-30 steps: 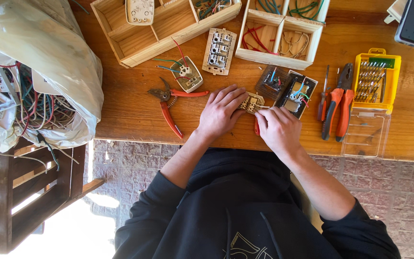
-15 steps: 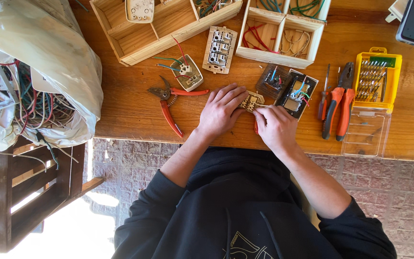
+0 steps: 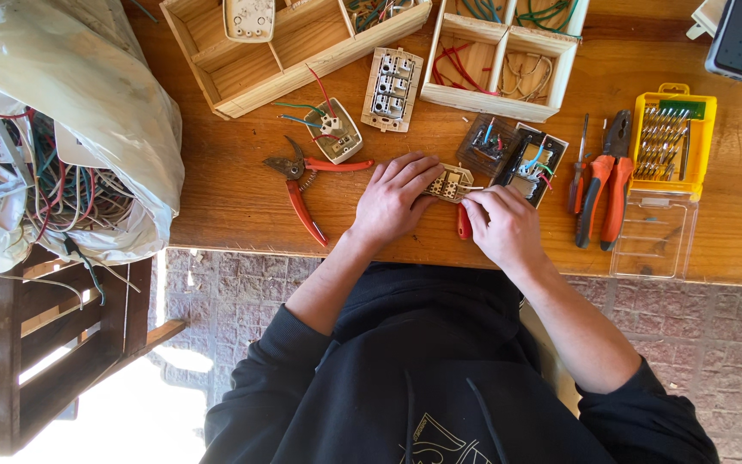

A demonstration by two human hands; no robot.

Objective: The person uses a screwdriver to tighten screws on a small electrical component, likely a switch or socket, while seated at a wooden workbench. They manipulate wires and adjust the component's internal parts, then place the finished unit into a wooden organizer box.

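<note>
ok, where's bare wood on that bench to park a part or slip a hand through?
Free: the strip of table between the white bag of wires and the red pruning shears, below the long wooden tray. Also the wood right of the yellow bit case. Crowded: around the left hand, right hand, the switch module and pliers.

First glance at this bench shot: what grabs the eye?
At the middle of the wooden table, the left hand and right hand work on a small beige switch module, with a red-handled tool under the right. A big plastic bag of tangled wires fills the left side. A bright yellow bit case stands out at far right.
</note>
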